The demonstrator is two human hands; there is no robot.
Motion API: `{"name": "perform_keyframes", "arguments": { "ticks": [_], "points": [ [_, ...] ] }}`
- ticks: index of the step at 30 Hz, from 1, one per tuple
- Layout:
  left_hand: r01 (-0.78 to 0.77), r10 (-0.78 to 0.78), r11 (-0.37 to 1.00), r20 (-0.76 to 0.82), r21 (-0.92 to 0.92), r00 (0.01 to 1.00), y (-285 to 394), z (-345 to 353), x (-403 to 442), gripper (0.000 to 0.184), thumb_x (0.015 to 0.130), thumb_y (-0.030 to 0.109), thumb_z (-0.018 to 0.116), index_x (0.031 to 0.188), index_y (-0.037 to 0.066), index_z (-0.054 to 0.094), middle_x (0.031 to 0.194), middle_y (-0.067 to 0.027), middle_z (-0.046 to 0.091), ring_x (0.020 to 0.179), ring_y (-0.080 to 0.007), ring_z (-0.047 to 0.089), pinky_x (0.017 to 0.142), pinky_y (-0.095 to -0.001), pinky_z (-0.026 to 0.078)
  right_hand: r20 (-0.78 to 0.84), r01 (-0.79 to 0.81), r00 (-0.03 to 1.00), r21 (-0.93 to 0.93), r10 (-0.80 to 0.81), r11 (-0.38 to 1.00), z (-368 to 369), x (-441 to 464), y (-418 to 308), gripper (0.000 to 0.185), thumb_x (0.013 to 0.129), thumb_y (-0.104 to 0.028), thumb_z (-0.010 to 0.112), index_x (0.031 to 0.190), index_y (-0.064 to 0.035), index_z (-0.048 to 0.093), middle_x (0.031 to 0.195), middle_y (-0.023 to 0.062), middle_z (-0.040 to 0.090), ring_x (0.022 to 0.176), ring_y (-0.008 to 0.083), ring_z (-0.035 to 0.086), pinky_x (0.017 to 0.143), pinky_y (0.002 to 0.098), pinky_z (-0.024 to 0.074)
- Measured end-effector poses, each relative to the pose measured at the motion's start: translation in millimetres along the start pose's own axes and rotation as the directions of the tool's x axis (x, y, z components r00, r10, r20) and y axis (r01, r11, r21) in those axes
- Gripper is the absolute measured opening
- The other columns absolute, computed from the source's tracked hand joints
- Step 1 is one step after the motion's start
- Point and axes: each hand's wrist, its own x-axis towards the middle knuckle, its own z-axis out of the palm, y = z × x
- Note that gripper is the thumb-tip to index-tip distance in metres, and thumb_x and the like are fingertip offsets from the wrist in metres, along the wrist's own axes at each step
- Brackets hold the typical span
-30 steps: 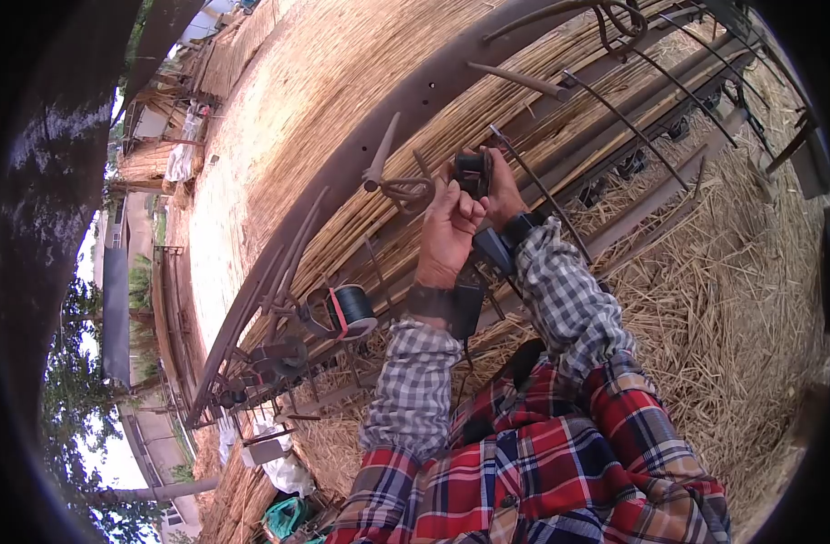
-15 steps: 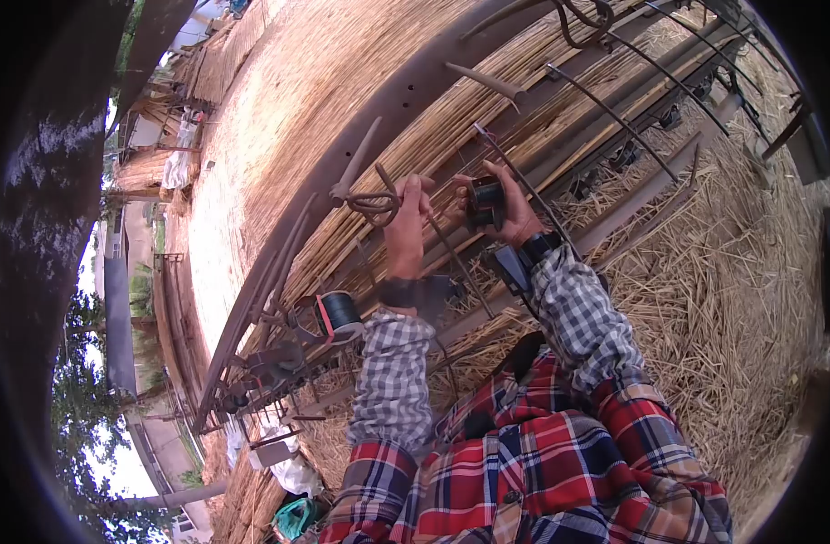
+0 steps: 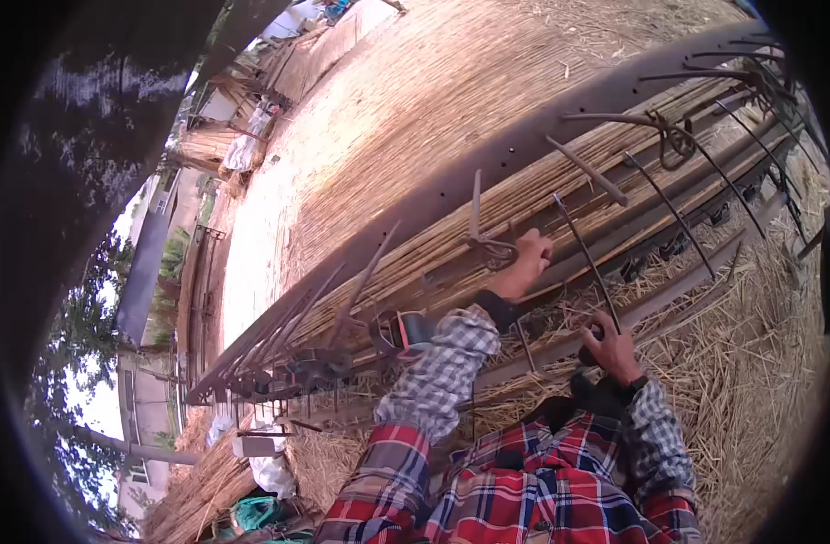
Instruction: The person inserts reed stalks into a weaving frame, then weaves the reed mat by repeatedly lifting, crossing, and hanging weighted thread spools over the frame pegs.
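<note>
My left hand (image 3: 526, 263), its fingers curled together, is over the layer of reeds (image 3: 460, 276), just right of a looped metal hook (image 3: 492, 252) on the long rusty beam (image 3: 533, 145). Whatever it pinches, if anything, is too small to make out. Lower and to the right, my right hand (image 3: 614, 352) is closed around a dark spool (image 3: 589, 352), mostly hidden by the fingers, beside a thin upright metal rod (image 3: 585, 258). Another dark spool (image 3: 417, 330) with a red strap hangs by the frame, left of my left forearm.
A broad reed mat (image 3: 388, 136) stretches away behind the beam. Several rods and hooks stick out along the frame. Loose straw (image 3: 705, 381) covers the ground at right. Reed bundles (image 3: 197, 471) and a green bag (image 3: 256, 512) lie at lower left.
My right hand has drawn down toward my body with the spool, away from my left hand. My left hand is now right of the looped hook. The view has turned and shifted.
</note>
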Motion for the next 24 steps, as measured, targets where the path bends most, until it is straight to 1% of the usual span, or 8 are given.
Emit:
{"name": "perform_keyframes", "arguments": {
  "ticks": [2, 3, 9, 14, 16, 18, 19, 24],
  "points": [
    [0.079, -0.079, 0.994, 0.008, -0.079, 0.997, 4, 2, 11, 0.017, 0.072, 0.009, 0.068, 0.076, 0.002, 0.053, 0.077, -0.0157, 0.059, 0.076, -0.0398, 0.058, 0.066, -0.0464, 0.045, 0.125, -0.068, 0.990, -0.015, 0.070, 0.998, -17, -6, -16, 0.028, 0.083, -0.031, 0.067, 0.094, -0.0070, 0.059, 0.084, 0.0192, 0.066, 0.079, 0.0392, 0.065, 0.069, 0.0464, 0.0499],
    [0.099, -0.100, 0.992, -0.013, -0.079, 0.995, 6, 1, 15, 0.016, 0.071, 0.009, 0.069, 0.079, 0.004, 0.056, 0.076, -0.0150, 0.061, 0.075, -0.0384, 0.060, 0.066, -0.0462, 0.045, 0.198, -0.138, 0.970, -0.038, 0.143, 0.990, -29, -7, -35, 0.028, 0.084, -0.032, 0.067, 0.094, -0.0067, 0.059, 0.082, 0.0194, 0.066, 0.079, 0.0399, 0.064, 0.068, 0.0466, 0.0495],
    [0.099, -0.118, 0.966, -0.066, -0.237, 0.991, -15, 22, 25, 0.015, 0.068, 0.012, 0.071, 0.082, 0.009, 0.067, 0.075, -0.0119, 0.066, 0.075, -0.0317, 0.065, 0.066, -0.0432, 0.049, 0.176, -0.084, 0.983, 0.151, 0.057, 0.985, -43, -21, -57, 0.030, 0.087, -0.028, 0.066, 0.095, 0.0010, 0.061, 0.079, 0.0180, 0.064, 0.074, 0.0277, 0.062, 0.070, 0.0370, 0.0485],
    [0.074, -0.079, 0.981, -0.023, -0.177, 0.997, -22, 33, 31, 0.010, 0.066, 0.013, 0.075, 0.075, 0.013, 0.070, 0.073, -0.0100, 0.067, 0.073, -0.0302, 0.066, 0.065, -0.0426, 0.049, 0.125, -0.107, 0.988, 0.089, 0.096, 0.990, -46, -33, -59, 0.031, 0.086, -0.029, 0.067, 0.094, 0.0004, 0.061, 0.078, 0.0205, 0.065, 0.075, 0.0346, 0.064, 0.069, 0.0404, 0.0493],
    [-0.028, 0.008, 0.987, -0.120, -0.161, 0.993, -39, 51, 32, 0.010, 0.065, 0.014, 0.076, 0.073, 0.014, 0.071, 0.072, -0.0097, 0.068, 0.072, -0.0296, 0.066, 0.064, -0.0419, 0.049, 0.122, -0.159, 0.981, 0.049, 0.152, 0.986, -49, -41, -56, 0.032, 0.086, -0.030, 0.067, 0.094, 0.0001, 0.061, 0.079, 0.0212, 0.065, 0.075, 0.0367, 0.065, 0.069, 0.0417, 0.0496],
    [0.057, -0.113, 0.924, -0.127, -0.378, 0.986, -38, 51, 34, 0.010, 0.064, 0.014, 0.077, 0.072, 0.015, 0.073, 0.072, -0.0094, 0.068, 0.073, -0.0286, 0.066, 0.066, -0.0421, 0.050, 0.095, -0.116, 0.989, 0.011, 0.114, 0.993, -50, -54, -45, 0.034, 0.084, -0.033, 0.069, 0.095, -0.0016, 0.062, 0.081, 0.0231, 0.065, 0.078, 0.0385, 0.065, 0.071, 0.0438, 0.0500],
    [0.073, -0.104, 0.945, -0.082, -0.318, 0.991, -36, 47, 34, 0.009, 0.064, 0.014, 0.077, 0.072, 0.015, 0.073, 0.073, -0.0090, 0.069, 0.074, -0.0279, 0.067, 0.066, -0.0419, 0.050, 0.077, -0.111, 0.990, -0.110, 0.120, 0.988, -46, -65, -28, 0.035, 0.082, -0.035, 0.070, 0.094, -0.0039, 0.062, 0.082, 0.0224, 0.065, 0.079, 0.0389, 0.064, 0.071, 0.0455, 0.0497],
    [0.144, -0.137, 0.984, 0.064, -0.105, 0.988, -8, 27, 36, 0.009, 0.069, 0.012, 0.076, 0.075, 0.009, 0.070, 0.076, -0.0098, 0.070, 0.076, -0.0271, 0.068, 0.068, -0.0409, 0.052, 0.112, -0.088, 0.987, -0.222, 0.115, 0.971, -68, -109, -26, 0.035, 0.080, -0.037, 0.073, 0.094, -0.0064, 0.062, 0.082, 0.0191, 0.063, 0.079, 0.0375, 0.063, 0.068, 0.0454, 0.0491]
  ]
}}
